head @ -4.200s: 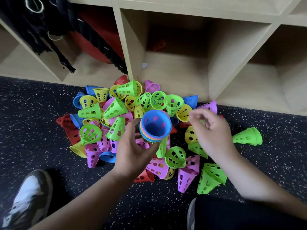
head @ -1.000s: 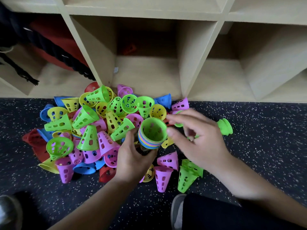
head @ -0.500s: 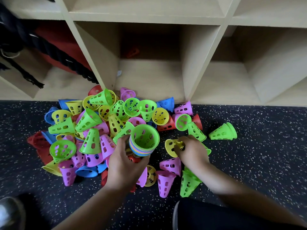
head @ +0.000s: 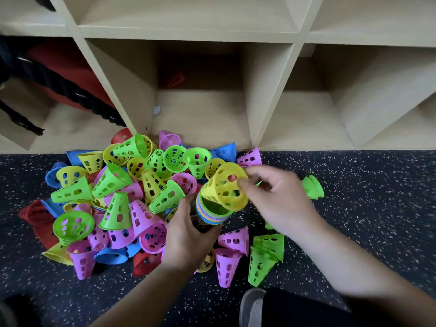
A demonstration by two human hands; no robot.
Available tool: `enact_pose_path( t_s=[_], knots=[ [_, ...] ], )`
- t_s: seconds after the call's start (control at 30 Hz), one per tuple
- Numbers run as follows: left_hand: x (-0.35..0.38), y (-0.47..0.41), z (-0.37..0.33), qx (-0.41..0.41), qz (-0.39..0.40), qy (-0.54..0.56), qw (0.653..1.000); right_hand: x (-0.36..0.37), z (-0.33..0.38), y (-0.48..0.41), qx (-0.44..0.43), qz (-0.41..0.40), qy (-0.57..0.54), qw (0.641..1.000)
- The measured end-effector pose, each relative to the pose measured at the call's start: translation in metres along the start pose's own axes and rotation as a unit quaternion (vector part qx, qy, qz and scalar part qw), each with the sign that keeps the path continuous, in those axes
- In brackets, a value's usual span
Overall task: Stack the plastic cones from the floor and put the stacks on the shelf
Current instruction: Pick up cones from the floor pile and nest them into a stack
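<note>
- My left hand [head: 188, 237] gripped the nested stack [head: 211, 212], fingers curled around it, mouth facing up.
- My right hand [head: 278, 199] pinched a yellow cone [head: 224, 186] by its rim, tilted over the stack's mouth at its 12 o'clock edge.
- The loose cones [head: 118, 199] lay heaped on the floor [head: 365, 208] toward 9 o'clock, below the shelf [head: 271, 95].
</note>
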State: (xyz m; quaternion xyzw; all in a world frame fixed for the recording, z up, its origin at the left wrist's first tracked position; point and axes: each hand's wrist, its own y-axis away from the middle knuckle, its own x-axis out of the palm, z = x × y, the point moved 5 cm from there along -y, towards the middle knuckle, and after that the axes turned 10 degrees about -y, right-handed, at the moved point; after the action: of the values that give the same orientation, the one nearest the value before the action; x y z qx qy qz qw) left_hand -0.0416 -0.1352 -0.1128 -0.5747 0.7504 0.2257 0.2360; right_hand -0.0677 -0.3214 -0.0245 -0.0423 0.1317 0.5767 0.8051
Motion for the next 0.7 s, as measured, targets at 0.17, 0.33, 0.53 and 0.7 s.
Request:
enact_pose_path(
  t_s=[0.17, 0.33, 0.53, 0.7],
  knots=[
    [-0.003, -0.009, -0.003, 0.002, -0.008, -0.007, 1.000, -0.021, -0.039, 0.011, 0.018, -0.092, -0.026, 0.995],
    [-0.008, -0.014, 0.002, -0.002, -0.014, -0.021, 1.000, -0.065, -0.111, 0.035, 0.097, -0.094, 0.139, 0.981],
    [0.000, -0.008, 0.002, 0.003, 0.003, -0.017, 1.000, -0.069, -0.156, 0.064, 0.151, -0.068, 0.214, 0.963],
    [0.003, 0.000, 0.001, -0.006, 0.016, -0.008, 1.000, -0.055, -0.178, 0.085, 0.285, -0.097, 0.185, 0.935]
  ],
)
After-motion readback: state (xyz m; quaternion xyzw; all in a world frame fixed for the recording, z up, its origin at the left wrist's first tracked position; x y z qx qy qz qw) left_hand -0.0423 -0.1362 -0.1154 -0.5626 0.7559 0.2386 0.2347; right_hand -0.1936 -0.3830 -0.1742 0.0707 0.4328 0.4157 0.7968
